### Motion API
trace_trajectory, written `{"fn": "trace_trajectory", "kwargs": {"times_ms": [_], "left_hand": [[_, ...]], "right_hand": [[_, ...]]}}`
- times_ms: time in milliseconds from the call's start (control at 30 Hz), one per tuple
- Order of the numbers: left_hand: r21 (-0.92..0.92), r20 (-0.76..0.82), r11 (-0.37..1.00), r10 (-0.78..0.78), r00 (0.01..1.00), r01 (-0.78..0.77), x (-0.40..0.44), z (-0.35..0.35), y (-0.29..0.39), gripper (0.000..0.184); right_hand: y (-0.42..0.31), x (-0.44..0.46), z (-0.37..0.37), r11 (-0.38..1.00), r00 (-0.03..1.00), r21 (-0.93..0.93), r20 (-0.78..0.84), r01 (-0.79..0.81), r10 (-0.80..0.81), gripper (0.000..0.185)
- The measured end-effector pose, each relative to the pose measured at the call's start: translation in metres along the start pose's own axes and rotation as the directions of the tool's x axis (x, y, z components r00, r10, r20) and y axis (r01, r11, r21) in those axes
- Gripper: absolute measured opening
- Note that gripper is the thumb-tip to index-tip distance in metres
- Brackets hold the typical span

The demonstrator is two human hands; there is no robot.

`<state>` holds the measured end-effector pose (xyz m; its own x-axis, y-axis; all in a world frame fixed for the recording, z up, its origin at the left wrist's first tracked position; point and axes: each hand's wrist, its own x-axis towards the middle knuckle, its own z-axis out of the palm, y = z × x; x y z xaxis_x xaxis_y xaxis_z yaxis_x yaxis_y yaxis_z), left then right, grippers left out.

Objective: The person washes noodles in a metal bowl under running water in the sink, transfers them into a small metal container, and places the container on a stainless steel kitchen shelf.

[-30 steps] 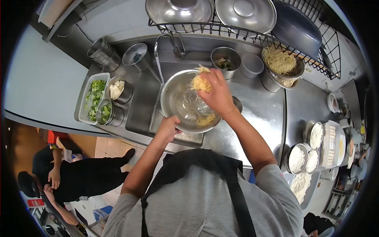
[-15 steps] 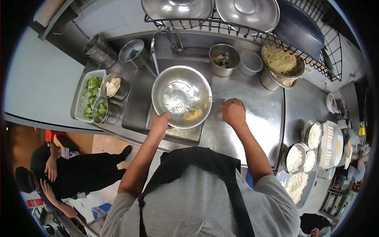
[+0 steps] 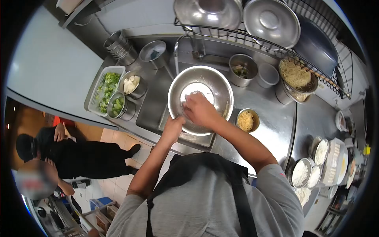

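A large metal mixing bowl point(image 3: 226, 85) is held over the sink. My left hand point(image 3: 173, 128) grips its near-left rim, closed with the thumb on the edge. Inside the bowl is my right hand point(image 3: 201, 110), its fingers curled down toward the bottom and slightly blurred; whatever they hold is hidden. A few pale strands cling to the bowl's right inner wall. Just right of the bowl, on the steel counter, a small metal cup point(image 3: 258, 121) contains yellow noodle-like strands point(image 3: 246, 120).
Left of the sink point(image 3: 152, 108) stand a basket of greens point(image 3: 106, 89), metal pots and stacked cups point(image 3: 120, 47). A faucet point(image 3: 177, 51) rises behind the bowl. Noodles fill a strainer point(image 3: 294, 73) at back right; rice bowls point(image 3: 301, 172) are farther right. A person point(image 3: 87, 158) is at the left.
My right hand has left the small cup and moved left into the large bowl, uncovering the strands in the cup. My left hand still holds the rim. The camera view has shifted.
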<state>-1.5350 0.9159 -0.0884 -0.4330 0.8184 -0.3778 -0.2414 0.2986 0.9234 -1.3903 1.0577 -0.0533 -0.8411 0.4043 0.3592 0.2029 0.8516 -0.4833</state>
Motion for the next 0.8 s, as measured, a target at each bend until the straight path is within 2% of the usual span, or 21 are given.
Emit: {"fn": "trace_trajectory", "kwargs": {"times_ms": [33,100,133,200,233,267,333,433,500,567,600,667,700,733,767,800], "left_hand": [[0.079,-0.054,0.997,0.031,0.998,-0.026,0.001,-0.009,-0.004,0.040],[0.242,-0.142,0.969,0.092,0.986,-0.056,0.002,-0.023,-0.010,0.039],[0.171,-0.104,0.984,0.070,0.992,-0.052,-0.015,-0.014,0.018,0.042],[0.161,-0.085,0.983,0.097,0.992,-0.082,-0.015,-0.020,0.015,0.041],[0.154,-0.073,0.983,0.114,0.991,-0.101,-0.015,-0.019,0.015,0.041],[0.274,-0.109,0.951,0.178,0.978,-0.142,-0.019,-0.016,0.015,0.033],[0.172,-0.186,0.968,0.212,0.959,-0.181,-0.016,-0.013,0.011,0.024],[0.052,-0.267,0.971,0.240,0.933,-0.235,-0.003,-0.016,-0.002,0.018],[0.000,-0.293,0.971,0.227,0.929,-0.237,-0.001,-0.015,-0.008,0.018],[-0.039,-0.300,0.975,0.197,0.934,-0.218,0.001,-0.004,-0.009,0.018],[0.048,-0.270,0.989,0.147,0.951,-0.139,0.003,-0.011,-0.013,0.022],[-0.052,-0.253,0.990,0.110,0.961,-0.127,-0.017,0.003,0.022,0.023],[-0.109,-0.246,0.986,0.093,0.965,-0.123,-0.023,0.011,0.034,0.024],[-0.016,-0.267,0.991,0.124,0.956,-0.133,-0.013,-0.002,0.023,0.024],[-0.105,-0.251,0.992,0.043,0.967,-0.071,-0.012,-0.008,0.026,0.024],[-0.189,-0.227,0.982,-0.036,0.973,-0.008,-0.014,-0.010,0.036,0.024]], "right_hand": [[-0.002,-0.004,-0.005,0.999,0.978,-0.023,0.204,0.044,-0.038,0.025],[0.002,-0.005,-0.010,0.999,0.918,-0.026,0.395,-0.035,0.042,0.022],[0.001,-0.006,-0.015,0.996,0.872,-0.036,0.481,-0.086,0.093,0.021],[0.008,0.000,-0.024,0.996,0.993,-0.083,0.116,-0.028,0.038,0.033],[0.016,0.005,-0.024,0.996,0.995,-0.089,-0.098,0.015,-0.024,0.039],[0.021,0.006,-0.026,0.989,0.992,-0.148,-0.121,0.013,-0.031,0.045],[0.029,0.008,-0.029,0.965,0.985,-0.261,-0.161,0.014,-0.058,0.057],[0.020,-0.019,-0.013,0.935,0.985,-0.354,-0.169,-0.028,-0.035,0.067],[-0.002,-0.033,0.005,0.988,0.990,-0.053,-0.022,-0.143,0.142,0.073],[-0.017,-0.035,0.029,0.914,0.963,0.305,0.107,-0.267,0.246,0.072],[-0.026,-0.033,0.026,0.940,0.975,0.258,0.042,-0.223,0.220,0.071],[-0.042,-0.030,0.010,0.979,0.984,0.143,-0.083,-0.143,0.155,0.069],[-0.037,-0.033,0.010,0.991,0.994,0.082,-0.021,-0.103,0.105,0.068],[-0.030,-0.037,0.012,0.998,0.997,0.024,0.048,-0.055,0.054,0.067],[-0.025,-0.039,0.012,1.000,0.993,-0.029,0.119,-0.002,0.005,0.067],[-0.026,-0.040,0.004,0.998,0.992,0.050,0.121,0.027,-0.033,0.056]]}}
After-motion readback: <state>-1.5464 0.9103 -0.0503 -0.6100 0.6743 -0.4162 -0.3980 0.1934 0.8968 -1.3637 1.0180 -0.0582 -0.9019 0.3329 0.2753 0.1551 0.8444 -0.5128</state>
